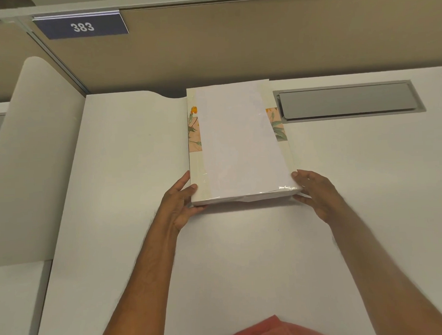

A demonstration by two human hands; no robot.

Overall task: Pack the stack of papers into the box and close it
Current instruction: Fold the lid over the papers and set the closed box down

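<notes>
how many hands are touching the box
2: the left hand grips the near left corner of the box, the right hand holds the near right corner. Some fingers are hidden underneath.

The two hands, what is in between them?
In the head view, the box with the stack of papers on top lies between the left hand and the right hand. Each hand grips a near corner.

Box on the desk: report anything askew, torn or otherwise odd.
The white sheet on the flat box lies skewed, hiding most of its floral band. Glossy film at the near edge looks wrinkled and split. Both hands, left hand and right hand, grip its near corners.
</notes>
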